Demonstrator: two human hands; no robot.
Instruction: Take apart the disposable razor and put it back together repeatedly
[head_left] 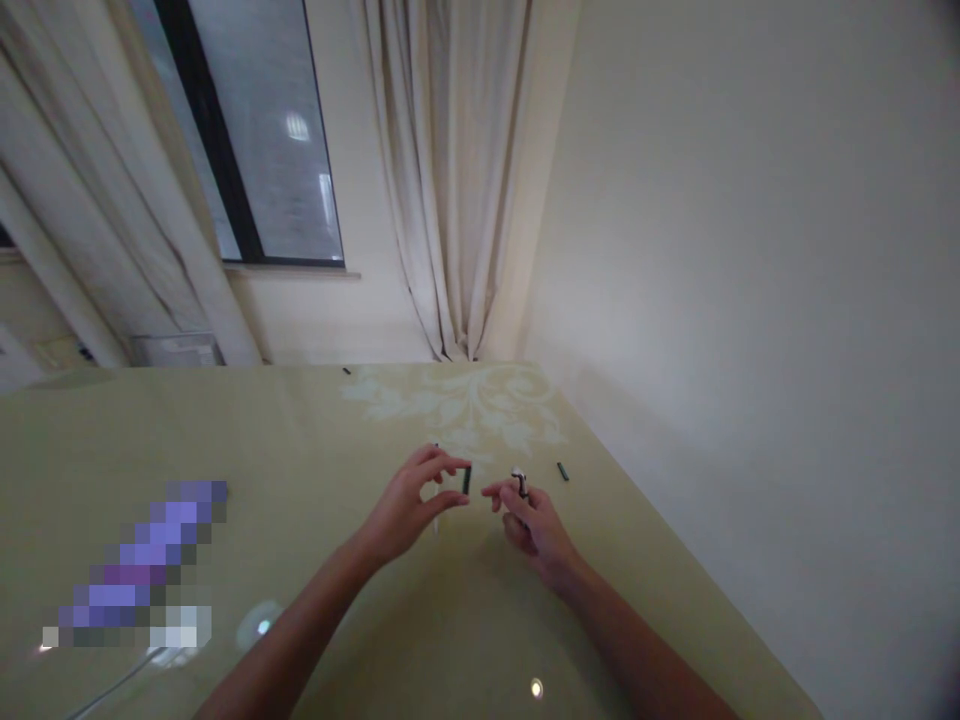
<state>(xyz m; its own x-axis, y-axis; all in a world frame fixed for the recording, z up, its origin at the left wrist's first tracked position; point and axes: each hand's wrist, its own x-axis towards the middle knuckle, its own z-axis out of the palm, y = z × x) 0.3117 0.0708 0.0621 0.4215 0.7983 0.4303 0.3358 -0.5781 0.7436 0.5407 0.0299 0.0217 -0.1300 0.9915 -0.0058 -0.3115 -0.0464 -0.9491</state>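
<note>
Above the table (360, 640), my left hand (412, 505) pinches a small dark green bar (466, 480) upright between thumb and fingertips. A thin, pale upright strip (436, 515) shows behind this hand; I cannot make out what it is. My right hand (536, 525), just to the right, has its fingers curled round a small object with a shiny, white-and-dark top (519, 482); the rest is hidden in the hand. Its index finger points toward the green bar, with a gap between. Another dark green bar (562, 471) lies on the table beyond my right hand.
A tiny dark piece (346, 371) lies near the table's far edge. At the left is a pixelated purple-blue object (142, 560), with a white cable (112, 685) nearby. A wall (750, 350) runs along the right side; curtains (457, 180) and a window (270, 130) stand behind.
</note>
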